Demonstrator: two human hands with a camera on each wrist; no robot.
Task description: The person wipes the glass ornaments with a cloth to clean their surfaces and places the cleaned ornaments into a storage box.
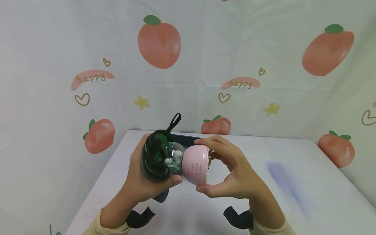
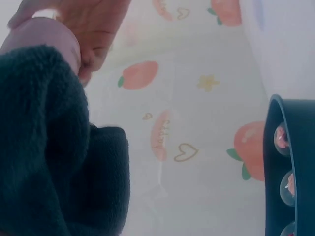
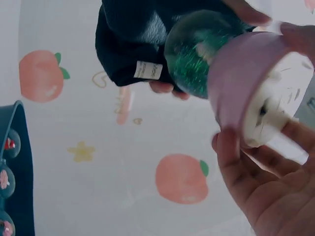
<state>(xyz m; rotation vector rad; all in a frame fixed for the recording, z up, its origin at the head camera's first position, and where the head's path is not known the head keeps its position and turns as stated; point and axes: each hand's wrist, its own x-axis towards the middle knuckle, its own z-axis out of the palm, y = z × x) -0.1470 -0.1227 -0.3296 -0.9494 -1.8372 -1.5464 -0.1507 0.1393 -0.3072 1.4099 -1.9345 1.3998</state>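
A snow globe (image 1: 175,158) with a clear ball, white figures and green glitter inside, and a pink base (image 1: 194,165), is held sideways above the table. My right hand (image 1: 235,173) grips the base at its rim, thumb below and fingers above. In the right wrist view the white underside (image 3: 275,93) of the base shows. My left hand (image 1: 139,182) holds a dark green plush cloth (image 1: 154,156) with a hanging loop against the ball, its thumb near the base. The cloth (image 2: 39,147) hides most of the left hand in the left wrist view.
Behind the hands stands a dark blue bin (image 1: 185,140), partly hidden. Several small clear balls with coloured figures show along the bin (image 2: 300,110) in the left wrist view. A white table (image 1: 264,195) lies below, with a peach-printed curtain (image 1: 199,49) behind it.
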